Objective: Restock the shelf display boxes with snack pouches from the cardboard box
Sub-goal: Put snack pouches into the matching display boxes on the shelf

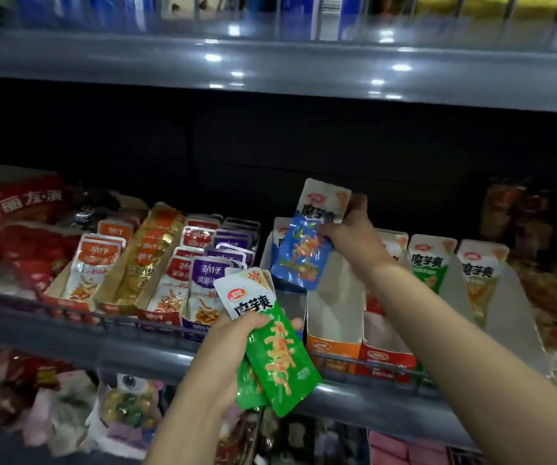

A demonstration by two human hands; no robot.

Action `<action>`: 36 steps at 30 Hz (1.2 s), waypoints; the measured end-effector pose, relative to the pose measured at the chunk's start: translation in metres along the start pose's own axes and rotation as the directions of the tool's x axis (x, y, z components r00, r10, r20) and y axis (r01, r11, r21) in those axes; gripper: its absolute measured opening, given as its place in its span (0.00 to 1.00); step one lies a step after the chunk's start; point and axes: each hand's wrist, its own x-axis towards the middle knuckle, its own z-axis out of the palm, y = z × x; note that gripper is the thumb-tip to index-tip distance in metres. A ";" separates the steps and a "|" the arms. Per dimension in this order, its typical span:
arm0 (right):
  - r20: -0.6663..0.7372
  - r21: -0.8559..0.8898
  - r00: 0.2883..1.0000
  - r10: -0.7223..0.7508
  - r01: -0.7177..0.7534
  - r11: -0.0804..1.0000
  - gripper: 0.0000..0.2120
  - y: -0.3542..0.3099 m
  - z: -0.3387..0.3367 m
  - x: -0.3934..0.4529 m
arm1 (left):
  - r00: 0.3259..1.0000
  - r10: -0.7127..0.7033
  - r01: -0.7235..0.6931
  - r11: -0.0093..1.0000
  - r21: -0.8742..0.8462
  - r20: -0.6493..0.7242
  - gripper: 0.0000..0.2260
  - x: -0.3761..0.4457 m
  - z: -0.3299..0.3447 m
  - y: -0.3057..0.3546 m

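A single head-worn wide-angle view looks forward and slightly down at a store shelf [156, 350] from close range, near enough that both forearms reach in from the bottom edge. The left hand [233, 344] sits low at centre and the right hand [351, 236] higher, right of centre. The upper shelf [270, 65] curves across the top through lens distortion, and the lower tier shows blurred along the bottom edge.
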 end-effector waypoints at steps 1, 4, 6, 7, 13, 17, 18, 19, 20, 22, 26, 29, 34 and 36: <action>0.006 -0.063 0.999 -0.043 0.043 0.997 0.25 0.000 0.007 0.005 | 1.000 0.006 -0.006 1.000 -0.008 -0.003 0.10 0.001 -0.001 0.000; 0.063 -0.278 0.993 -0.102 0.115 0.954 0.31 0.006 0.024 0.016 | 0.990 0.073 -0.068 0.997 0.046 -0.119 0.13 0.006 -0.009 -0.004; 0.050 -0.366 0.992 -0.120 0.130 0.921 0.30 0.013 0.032 0.021 | 0.980 0.110 -0.098 0.992 0.076 -0.165 0.11 0.008 -0.012 -0.005; 0.045 -0.424 0.991 -0.126 0.133 0.896 0.26 0.017 0.035 0.024 | 0.977 0.114 -0.103 0.992 0.074 -0.177 0.10 0.008 -0.012 -0.005; 0.099 -0.681 0.992 -0.075 0.123 0.722 0.16 0.031 0.027 0.042 | 0.971 0.141 -0.116 0.984 0.136 -0.194 0.08 0.008 -0.011 -0.005; 0.095 -0.636 0.994 -0.054 0.103 0.765 0.14 0.034 0.023 0.046 | 0.975 0.152 -0.123 0.976 0.181 -0.160 0.10 0.005 -0.008 -0.004; 0.084 -0.606 0.995 -0.046 0.088 0.791 0.13 0.036 0.022 0.047 | 0.976 0.156 -0.125 0.973 0.195 -0.154 0.10 0.005 -0.007 -0.004; 0.064 -0.561 0.997 -0.045 0.073 0.825 0.12 0.037 0.022 0.048 | 0.976 0.158 -0.125 0.970 0.208 -0.152 0.10 0.005 -0.008 -0.004; 0.038 -0.507 0.998 -0.043 0.056 0.860 0.11 0.038 0.021 0.048 | 0.975 0.162 -0.127 0.968 0.216 -0.153 0.10 0.005 -0.008 -0.004; -0.010 -0.424 0.999 -0.046 0.037 0.905 0.12 0.040 0.021 0.047 | 0.972 0.175 -0.135 0.962 0.235 -0.156 0.10 0.006 -0.008 -0.004; -0.034 -0.418 0.998 -0.056 0.037 0.908 0.12 0.044 0.020 0.047 | 0.971 0.190 -0.149 0.956 0.252 -0.147 0.11 0.006 -0.008 -0.005; -0.056 -0.354 0.997 -0.055 0.031 0.935 0.12 0.045 0.018 0.046 | 0.969 0.207 -0.168 0.952 0.256 -0.132 0.10 0.006 -0.008 -0.005; -0.018 -0.264 0.995 -0.101 0.092 0.960 0.09 0.031 0.010 0.027 | 0.965 0.240 -0.208 0.948 0.242 -0.111 0.11 0.006 -0.004 -0.006; 0.090 -0.183 0.990 -0.105 0.120 0.976 0.06 0.019 0.001 0.008 | 0.966 0.239 -0.208 0.943 0.261 -0.094 0.11 0.006 -0.003 -0.007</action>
